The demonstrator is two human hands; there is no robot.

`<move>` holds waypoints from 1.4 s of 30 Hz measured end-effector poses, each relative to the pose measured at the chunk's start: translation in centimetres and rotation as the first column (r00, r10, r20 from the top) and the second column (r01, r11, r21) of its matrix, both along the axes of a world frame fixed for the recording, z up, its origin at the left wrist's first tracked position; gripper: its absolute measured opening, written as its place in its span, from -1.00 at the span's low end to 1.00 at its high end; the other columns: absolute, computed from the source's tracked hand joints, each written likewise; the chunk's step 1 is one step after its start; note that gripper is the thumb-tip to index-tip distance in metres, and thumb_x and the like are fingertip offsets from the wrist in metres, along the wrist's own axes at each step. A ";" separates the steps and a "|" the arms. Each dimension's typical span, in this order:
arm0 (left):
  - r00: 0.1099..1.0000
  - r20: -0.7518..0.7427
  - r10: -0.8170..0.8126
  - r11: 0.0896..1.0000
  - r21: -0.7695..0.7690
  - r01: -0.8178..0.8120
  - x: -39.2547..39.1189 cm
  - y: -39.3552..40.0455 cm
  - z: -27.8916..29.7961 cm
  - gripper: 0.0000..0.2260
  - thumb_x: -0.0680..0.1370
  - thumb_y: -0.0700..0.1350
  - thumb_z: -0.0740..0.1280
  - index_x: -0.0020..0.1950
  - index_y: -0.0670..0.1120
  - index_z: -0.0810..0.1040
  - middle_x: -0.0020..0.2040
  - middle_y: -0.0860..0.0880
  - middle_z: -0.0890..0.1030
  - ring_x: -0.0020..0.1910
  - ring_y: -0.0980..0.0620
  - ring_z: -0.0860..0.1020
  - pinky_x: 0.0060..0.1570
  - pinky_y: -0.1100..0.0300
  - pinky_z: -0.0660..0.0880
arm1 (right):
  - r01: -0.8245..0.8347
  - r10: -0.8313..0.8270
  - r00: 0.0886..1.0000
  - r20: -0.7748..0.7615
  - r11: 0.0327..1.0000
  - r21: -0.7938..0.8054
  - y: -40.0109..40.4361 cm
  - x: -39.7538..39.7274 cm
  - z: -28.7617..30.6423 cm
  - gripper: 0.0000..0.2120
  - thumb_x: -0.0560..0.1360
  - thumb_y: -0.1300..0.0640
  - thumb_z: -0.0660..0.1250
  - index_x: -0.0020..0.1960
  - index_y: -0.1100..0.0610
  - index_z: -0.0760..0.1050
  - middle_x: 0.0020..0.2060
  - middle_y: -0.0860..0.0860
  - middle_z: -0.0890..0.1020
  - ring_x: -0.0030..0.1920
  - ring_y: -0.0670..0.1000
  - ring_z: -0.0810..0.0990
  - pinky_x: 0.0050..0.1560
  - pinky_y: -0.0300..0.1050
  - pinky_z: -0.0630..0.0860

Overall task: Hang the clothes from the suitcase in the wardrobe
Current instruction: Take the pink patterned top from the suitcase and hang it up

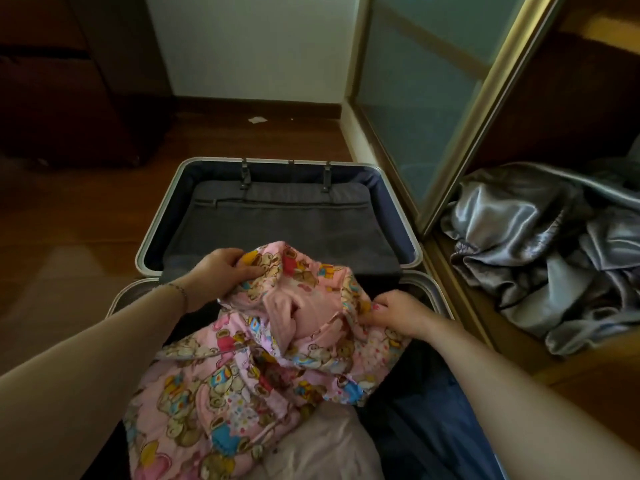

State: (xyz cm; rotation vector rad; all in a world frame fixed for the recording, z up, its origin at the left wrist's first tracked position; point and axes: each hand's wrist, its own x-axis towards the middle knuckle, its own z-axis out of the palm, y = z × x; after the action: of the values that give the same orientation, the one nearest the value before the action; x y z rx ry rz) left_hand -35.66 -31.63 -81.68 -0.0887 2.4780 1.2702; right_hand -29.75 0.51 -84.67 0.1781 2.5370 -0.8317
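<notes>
An open suitcase (417, 252) with a silver rim lies on the wooden floor, its far half lined in dark grey. Over its near half I hold up a pink garment (242, 362) printed with teddy bears. My left hand (225, 268) grips the garment's upper left edge, fingers curled into the cloth. My right hand (398, 311) pinches its right edge. A pale cloth (322, 448) and dark blue clothing (422, 420) lie under it in the suitcase. The wardrobe (571, 109) stands open at the right.
A sliding glass door (426, 98) with a gold frame stands just right of the suitcase. Crumpled grey satin fabric (547, 251) lies on the wardrobe's floor. Dark furniture (69, 81) fills the far left. A white scrap (257, 120) lies on the floor by the wall.
</notes>
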 end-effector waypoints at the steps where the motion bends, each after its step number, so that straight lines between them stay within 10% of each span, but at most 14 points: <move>1: 0.995 -0.087 -0.037 0.993 -0.118 0.027 -0.2 0.0 0.3 -0.74 0.43 0.09 0.47 -0.11 -0.10 0.58 -0.22 -0.06 0.63 -0.22 -0.03 0.61 -0.24 0.09 0.54 | 0.005 -0.003 0.999 -0.051 0.999 0.048 0.3 -0.4 0.0 -0.66 0.30 -0.22 0.45 -0.31 0.05 0.53 -0.32 -0.03 0.61 -0.21 0.01 0.60 -0.22 -0.09 0.44; 4: 0.912 -0.383 -0.147 0.932 -0.361 -0.002 -1.2 0.2 3.7 -0.68 0.43 0.17 0.41 -0.30 -0.04 0.46 -0.38 0.00 0.50 -0.35 -0.04 0.48 -0.42 0.17 0.32 | 0.118 -0.099 0.934 -0.343 0.992 0.035 1.4 -2.3 3.0 -0.44 0.18 -0.39 0.35 -0.34 0.14 0.49 -0.46 -0.03 0.50 -0.35 0.02 0.49 -0.32 -0.08 0.34; 9: 0.743 -0.661 -0.107 0.920 -0.349 -0.178 -3.4 0.5 11.4 -0.64 0.47 0.17 0.38 -0.27 -0.10 0.45 -0.40 0.01 0.45 -0.37 -0.02 0.43 -0.47 0.19 0.24 | 0.159 -0.175 0.788 -0.590 0.984 -0.080 1.0 -5.3 11.0 -0.51 0.35 -0.24 0.39 -0.32 0.23 0.48 -0.46 0.06 0.49 -0.40 0.06 0.45 -0.39 -0.06 0.29; 20: 0.873 -0.473 -0.122 0.864 -0.483 -0.141 0.8 -0.7 17.1 -0.67 0.52 0.15 0.33 -0.32 0.03 0.33 -0.39 0.07 0.41 -0.33 -0.04 0.46 -0.47 0.21 0.21 | 0.040 0.018 0.933 -0.359 0.987 0.153 -1.5 -0.9 18.0 -0.58 0.49 -0.23 0.26 -0.33 0.07 0.41 -0.40 -0.02 0.50 -0.31 0.07 0.50 -0.37 -0.08 0.27; 42: 0.912 -0.385 -0.140 0.867 -0.492 -0.075 9.5 -3.5 40.9 -0.80 0.52 0.07 0.35 -0.16 -0.04 0.48 -0.30 0.04 0.54 -0.32 0.00 0.50 -0.43 0.16 0.36 | -0.141 0.277 0.897 -0.345 0.918 0.370 -1.3 4.6 44.1 -0.62 0.49 -0.22 0.26 -0.18 0.08 0.61 -0.32 -0.01 0.63 -0.29 0.02 0.56 -0.41 -0.17 0.23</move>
State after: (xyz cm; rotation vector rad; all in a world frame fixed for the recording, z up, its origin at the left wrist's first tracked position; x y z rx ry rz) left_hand -26.18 -35.11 -40.76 0.1065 3.1067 0.6402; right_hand -25.13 -0.80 -40.56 -0.1800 2.9954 -0.3649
